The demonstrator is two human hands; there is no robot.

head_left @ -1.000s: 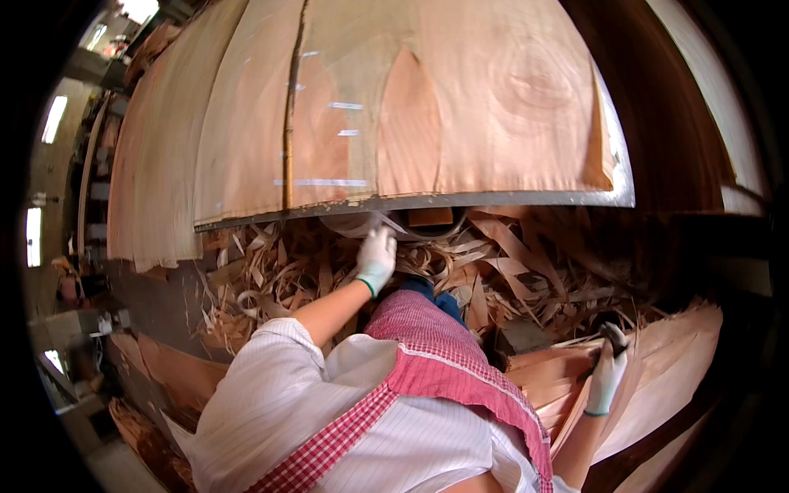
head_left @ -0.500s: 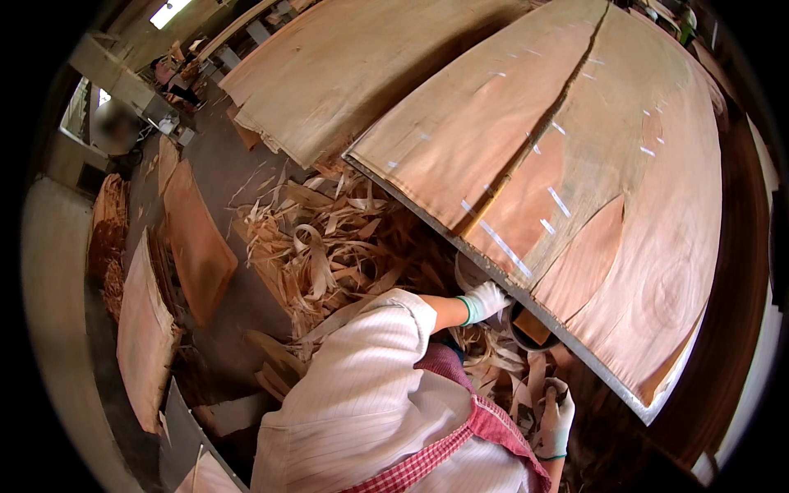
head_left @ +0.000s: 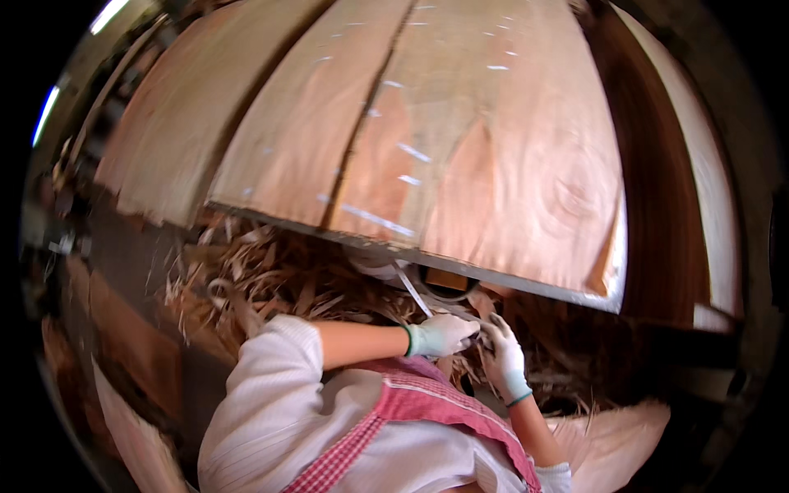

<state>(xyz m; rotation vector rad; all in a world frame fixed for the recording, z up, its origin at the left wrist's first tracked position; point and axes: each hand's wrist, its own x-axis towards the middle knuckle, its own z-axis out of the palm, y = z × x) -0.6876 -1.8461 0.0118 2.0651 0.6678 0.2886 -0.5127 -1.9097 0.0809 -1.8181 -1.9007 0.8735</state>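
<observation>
Taped veneer (head_left: 534, 156) above curled shavings (head_left: 267, 275)

The broad veneer sheet (head_left: 542, 164) is pale wood, matt and mostly smooth, with visible grain; its tape strips (head_left: 376, 219) look like white paper. The table (head_left: 534, 287) shows a grey metal edge, glossy at the near right corner. The shavings (head_left: 271, 271) are thin, curled wood, matt, forming a rough mass. White, matt, knit-looking cloth covers the left hand (head_left: 444, 334) and right hand (head_left: 504, 353). The apron (head_left: 436, 397) and shirt (head_left: 271, 411) are soft, matt cloth.
</observation>
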